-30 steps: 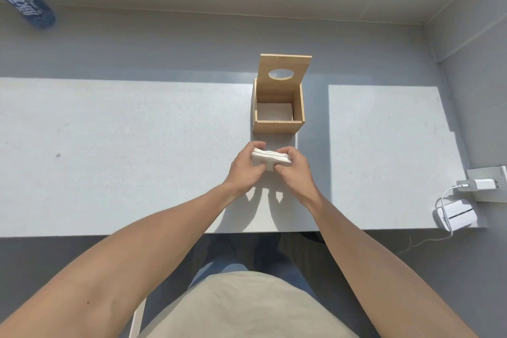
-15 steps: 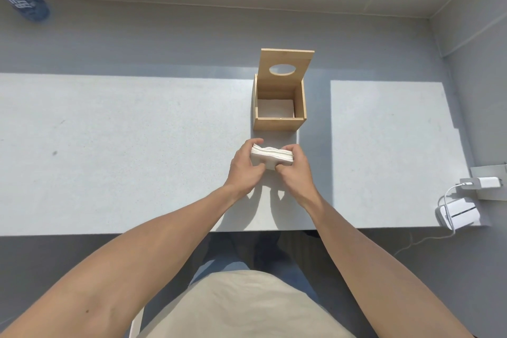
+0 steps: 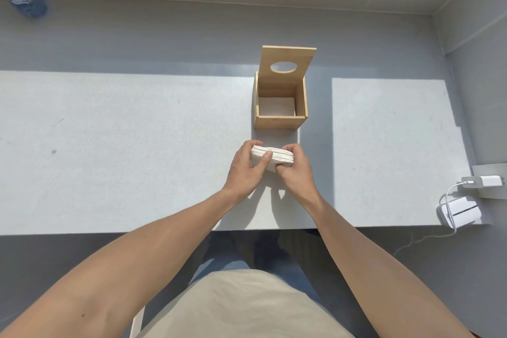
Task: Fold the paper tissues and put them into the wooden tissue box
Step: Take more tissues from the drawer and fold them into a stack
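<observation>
White tissue stack (image 3: 271, 158) in the head view, pinched between both hands: left hand (image 3: 247, 170) curled round its left end with the thumb on top, right hand (image 3: 295, 170) gripping the right end. It's lifted just over the worktop (image 3: 137, 159), long axis left to right. Straight ahead, near the knuckles, sits the wooden tissue box (image 3: 279, 121), lid (image 3: 288, 59) up, both hands about equally close. Against half a second back: hardly any change, same grip.
</observation>
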